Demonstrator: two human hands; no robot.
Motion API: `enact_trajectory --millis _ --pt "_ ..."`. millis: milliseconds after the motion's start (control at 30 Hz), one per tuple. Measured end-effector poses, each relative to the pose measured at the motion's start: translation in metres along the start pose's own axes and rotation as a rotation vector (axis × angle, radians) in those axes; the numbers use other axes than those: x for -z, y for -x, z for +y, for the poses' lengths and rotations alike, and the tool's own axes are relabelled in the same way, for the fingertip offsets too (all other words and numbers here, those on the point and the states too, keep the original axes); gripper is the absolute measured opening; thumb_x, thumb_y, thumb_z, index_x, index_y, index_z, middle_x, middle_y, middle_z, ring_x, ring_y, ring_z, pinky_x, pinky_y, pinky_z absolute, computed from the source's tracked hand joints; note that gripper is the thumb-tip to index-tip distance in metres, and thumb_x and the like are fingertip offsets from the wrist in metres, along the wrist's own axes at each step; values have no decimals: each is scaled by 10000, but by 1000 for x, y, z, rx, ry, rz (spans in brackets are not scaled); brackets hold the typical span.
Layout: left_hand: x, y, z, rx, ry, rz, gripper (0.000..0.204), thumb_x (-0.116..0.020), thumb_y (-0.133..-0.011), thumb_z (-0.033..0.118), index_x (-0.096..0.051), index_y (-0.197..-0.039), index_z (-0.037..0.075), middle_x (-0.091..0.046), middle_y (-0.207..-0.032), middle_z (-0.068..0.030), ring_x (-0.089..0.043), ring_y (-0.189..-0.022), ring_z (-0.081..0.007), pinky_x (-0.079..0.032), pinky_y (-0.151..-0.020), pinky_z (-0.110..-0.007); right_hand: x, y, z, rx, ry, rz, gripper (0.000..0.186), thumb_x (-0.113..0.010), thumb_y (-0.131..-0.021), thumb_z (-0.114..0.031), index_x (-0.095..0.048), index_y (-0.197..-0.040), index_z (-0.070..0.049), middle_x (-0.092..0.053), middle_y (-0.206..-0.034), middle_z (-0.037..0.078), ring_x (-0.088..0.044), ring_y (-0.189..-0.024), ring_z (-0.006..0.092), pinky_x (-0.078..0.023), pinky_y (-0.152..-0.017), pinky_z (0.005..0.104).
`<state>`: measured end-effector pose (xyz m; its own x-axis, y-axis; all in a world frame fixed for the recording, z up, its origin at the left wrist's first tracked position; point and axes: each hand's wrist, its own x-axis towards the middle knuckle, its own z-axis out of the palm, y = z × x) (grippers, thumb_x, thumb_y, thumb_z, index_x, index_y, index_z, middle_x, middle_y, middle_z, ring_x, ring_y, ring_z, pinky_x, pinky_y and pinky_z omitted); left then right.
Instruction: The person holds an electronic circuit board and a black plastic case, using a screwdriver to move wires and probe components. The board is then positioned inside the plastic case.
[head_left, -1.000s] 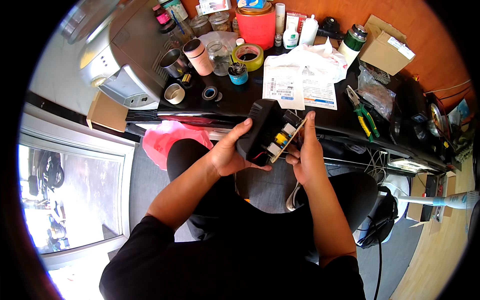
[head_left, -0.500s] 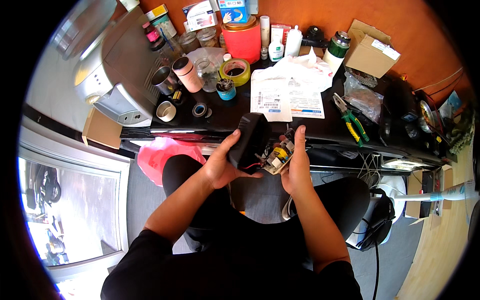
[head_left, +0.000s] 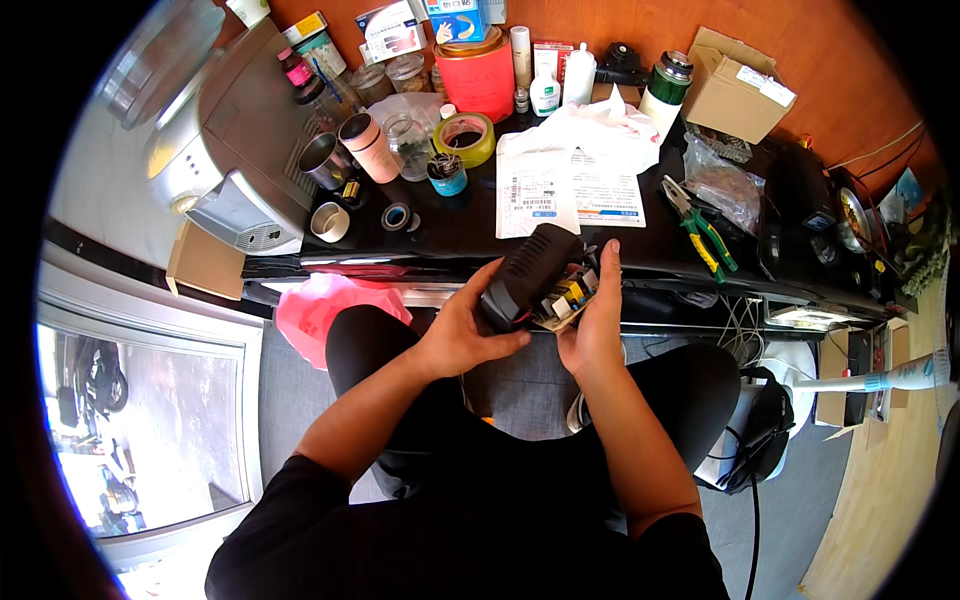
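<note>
Above my lap, by the desk's front edge, my left hand (head_left: 458, 335) grips a black plastic casing (head_left: 530, 272) with slots in its outer face. Close against it is a circuit board (head_left: 570, 297) with yellow and white parts, standing upright or tilted. My right hand (head_left: 597, 325) holds the board at its right side, the thumb pointing up. A bit of red wire shows at the casing's lower end. The fingers of my right hand are mostly hidden behind the board.
On the black desk (head_left: 450, 225) lie white papers (head_left: 570, 195), green-and-yellow pliers (head_left: 703, 230) and a roll of yellow tape (head_left: 480, 150). Jars, bottles and a cardboard box (head_left: 735, 90) line the back. A grey machine (head_left: 240, 150) stands at the left; a pink bag (head_left: 335, 310) hangs below.
My left hand has turned the casing over toward the board. Its slotted outer face now shows where its hollow inside showed before. The board stays in my right hand.
</note>
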<state>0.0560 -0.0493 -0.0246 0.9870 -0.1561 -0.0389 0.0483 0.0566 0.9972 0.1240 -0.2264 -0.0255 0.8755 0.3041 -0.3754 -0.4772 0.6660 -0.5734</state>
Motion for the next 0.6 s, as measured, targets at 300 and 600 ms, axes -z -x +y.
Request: enact_trajectory --millis 300,600 --pt "-6 4 -3 -61 -119 33 995 -821 -793 15 -236 -1598 -6 -506 -1456 -133 -489 -1337 -193 -376 -1148 -340 -4 -1 -2 24 -49 30 638 -519 -997 -684 -615 -1172 -79 -707 -1087 79 -717 -961 212 -601 -871 393" --pt "-9 4 2 -160 -455 63 931 -825 -797 61 -307 -1567 -14 -587 -1390 -180 -571 -1293 -246 -431 -1111 -354 -5 4 -7 25 -84 -15 616 -539 -1001 -660 -564 -1305 -125 -691 -1159 61 -709 -1003 201 -593 -900 382"
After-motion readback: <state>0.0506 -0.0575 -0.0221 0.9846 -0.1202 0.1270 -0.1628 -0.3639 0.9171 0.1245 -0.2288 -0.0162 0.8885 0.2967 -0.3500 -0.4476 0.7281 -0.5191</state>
